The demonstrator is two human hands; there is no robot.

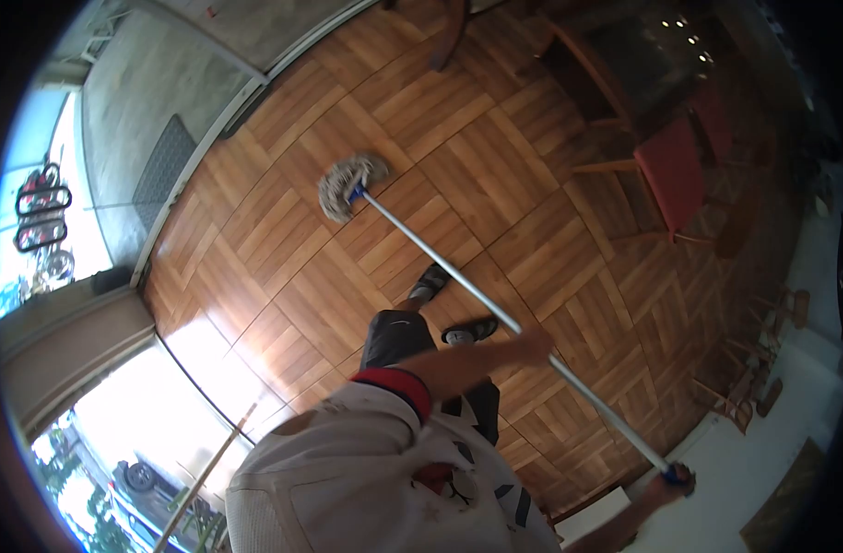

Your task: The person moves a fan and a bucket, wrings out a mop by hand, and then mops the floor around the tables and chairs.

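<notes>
A mop (440, 262) with a long silver handle slants across the view. Its grey-beige string head (349, 184) lies on the wood-patterned floor (301, 249), joined to the handle by a blue fitting. My left hand (535, 347) is wrapped around the lower-middle part of the handle; its fingers are slightly blurred. At the handle's top end, by the dark blue cap, my right hand (672, 485) is closed around it. Beneath the handle are my feet in dark shoes (471, 330).
To the right, a red-seated chair (666, 175) stands beside a dark table (647, 55). Wooden chair legs (730, 405) show near the white wall at lower right. A glass door frame (255, 78) borders the floor at upper left. A wooden pole (205, 475) leans at lower left.
</notes>
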